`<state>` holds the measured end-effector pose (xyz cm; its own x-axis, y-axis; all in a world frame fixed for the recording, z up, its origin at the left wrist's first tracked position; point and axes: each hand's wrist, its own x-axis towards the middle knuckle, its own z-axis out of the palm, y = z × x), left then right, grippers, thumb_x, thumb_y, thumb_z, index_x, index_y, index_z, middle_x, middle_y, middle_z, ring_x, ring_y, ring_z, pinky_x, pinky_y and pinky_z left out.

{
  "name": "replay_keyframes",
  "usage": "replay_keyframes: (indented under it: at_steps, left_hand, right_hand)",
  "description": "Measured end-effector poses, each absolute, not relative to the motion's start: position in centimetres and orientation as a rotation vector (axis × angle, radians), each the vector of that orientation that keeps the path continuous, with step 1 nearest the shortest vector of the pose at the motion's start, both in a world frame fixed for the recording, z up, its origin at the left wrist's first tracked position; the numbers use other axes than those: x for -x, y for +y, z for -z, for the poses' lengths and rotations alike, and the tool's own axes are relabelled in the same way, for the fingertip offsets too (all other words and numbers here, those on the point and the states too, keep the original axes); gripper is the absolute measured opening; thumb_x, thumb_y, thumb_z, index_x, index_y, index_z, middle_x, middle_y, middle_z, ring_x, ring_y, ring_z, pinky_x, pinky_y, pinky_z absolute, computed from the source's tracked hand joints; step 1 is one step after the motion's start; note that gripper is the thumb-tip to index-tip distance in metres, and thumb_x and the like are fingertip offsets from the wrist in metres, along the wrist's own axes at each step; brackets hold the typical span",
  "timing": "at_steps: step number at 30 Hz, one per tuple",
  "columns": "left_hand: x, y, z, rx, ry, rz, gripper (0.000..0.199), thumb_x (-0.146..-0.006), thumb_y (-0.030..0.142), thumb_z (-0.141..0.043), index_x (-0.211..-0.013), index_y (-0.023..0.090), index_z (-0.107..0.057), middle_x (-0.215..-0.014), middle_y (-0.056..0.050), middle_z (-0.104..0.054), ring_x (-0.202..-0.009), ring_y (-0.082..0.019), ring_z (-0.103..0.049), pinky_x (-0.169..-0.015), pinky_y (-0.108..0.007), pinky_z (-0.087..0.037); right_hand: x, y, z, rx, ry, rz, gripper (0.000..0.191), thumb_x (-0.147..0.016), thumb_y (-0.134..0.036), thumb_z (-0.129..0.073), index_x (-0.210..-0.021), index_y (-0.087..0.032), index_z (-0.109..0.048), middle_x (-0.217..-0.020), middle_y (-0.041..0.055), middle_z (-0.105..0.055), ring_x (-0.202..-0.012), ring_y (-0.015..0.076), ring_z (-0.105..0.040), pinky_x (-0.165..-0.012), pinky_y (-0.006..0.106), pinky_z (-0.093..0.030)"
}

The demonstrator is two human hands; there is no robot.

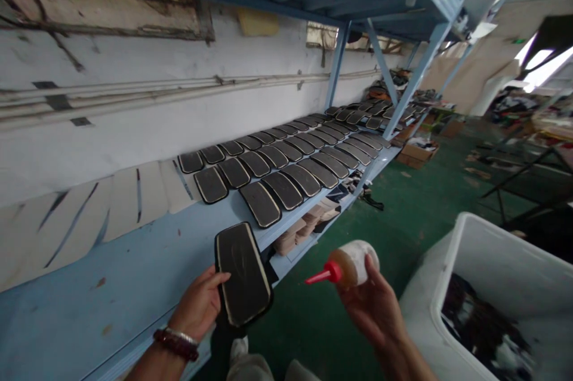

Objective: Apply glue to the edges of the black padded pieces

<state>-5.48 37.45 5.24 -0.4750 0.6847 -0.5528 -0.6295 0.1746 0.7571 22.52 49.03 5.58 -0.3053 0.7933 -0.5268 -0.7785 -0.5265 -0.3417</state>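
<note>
My left hand grips a black panel with rounded corners by its left edge, thumb on top. The panel has a pale line near its rim and is held just off the front edge of the blue shelf. To the right, my right hand is wrapped round a squeeze bottle with amber contents, a whitish label and a red nozzle. The bottle lies tilted, its nozzle pointing left toward the panel without touching it. Several rows of similar black panels lie on the shelf beyond.
The blue shelf runs along the wall, with pale sheets at its left and an upper shelf overhead. A white bin holding dark scraps stands at the right. Blue posts rise at the shelf's front; folded beige material lies below it.
</note>
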Motion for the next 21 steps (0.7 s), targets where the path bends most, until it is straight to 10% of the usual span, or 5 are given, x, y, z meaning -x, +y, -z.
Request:
replay_keyframes:
  at_steps: [21]
  left_hand:
    - [15.0,48.4,0.1,0.136,1.446,-1.692,0.025,-0.093,0.029,-0.062,-0.114,0.015,-0.063,-0.11,-0.008,-0.069,-0.089,-0.02,-0.068,-0.075,-0.039,-0.06]
  right_hand:
    - [-29.6,47.2,0.3,0.918,0.355,-1.819,0.025,-0.09,-0.021,-0.066,-0.115,-0.02,-0.066,-0.116,0.0132,-0.071,-0.102,0.0282,-0.07,-0.077,0.04,-0.064]
